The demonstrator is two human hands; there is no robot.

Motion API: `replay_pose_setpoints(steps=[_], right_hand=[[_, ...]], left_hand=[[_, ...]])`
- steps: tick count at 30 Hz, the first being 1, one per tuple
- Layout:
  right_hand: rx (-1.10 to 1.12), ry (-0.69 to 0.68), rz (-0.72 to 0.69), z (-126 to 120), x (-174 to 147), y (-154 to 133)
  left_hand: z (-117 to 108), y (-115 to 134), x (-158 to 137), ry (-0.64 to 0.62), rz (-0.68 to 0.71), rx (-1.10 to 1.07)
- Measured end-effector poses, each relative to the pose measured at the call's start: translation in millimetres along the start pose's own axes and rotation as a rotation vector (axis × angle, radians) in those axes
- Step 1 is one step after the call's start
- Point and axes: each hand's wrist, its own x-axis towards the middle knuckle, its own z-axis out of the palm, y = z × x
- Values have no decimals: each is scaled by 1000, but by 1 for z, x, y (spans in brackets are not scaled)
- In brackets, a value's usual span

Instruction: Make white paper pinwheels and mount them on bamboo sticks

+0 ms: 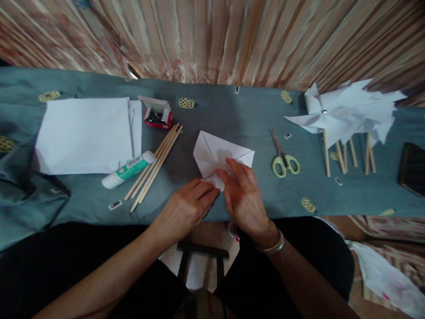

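Note:
A white sheet of paper (217, 148) with diagonal creases lies in front of me, one corner folded up at its near edge. My left hand (191, 204) is closed, its fingers pinching that near corner. My right hand (244, 192) bears on the paper's right part, thumb and fingertips holding it against the cloth; a bracelet circles the wrist. Scissors with green handles (285, 165) lie to the right of the paper. On the left are several thin wooden sticks (156, 166) and a white and green glue stick (129, 169).
A stack of white paper (84, 135) lies at the left beside an open red and white box (158, 117) of small dark metal pieces. Several white paper pinwheels (348, 110) on sticks lie at the right, near a dark object (412, 168). A pleated curtain (212, 40) hangs behind the table.

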Motion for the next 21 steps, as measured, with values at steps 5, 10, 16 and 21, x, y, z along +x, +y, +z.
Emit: replay_pose_setpoints(steps=[5,10,16,21], right_hand=[[-75,33,-59,9,-1,2],[-124,21,-71,12,-2,5],[-194,-8,-85,12,-1,3],[-113,20,-53,3,6,2]], left_hand=[[0,2,1,38,-3,-5],[0,3,1,49,-15,-3],[1,1,3,39,0,3],[2,-1,3,30,9,24]])
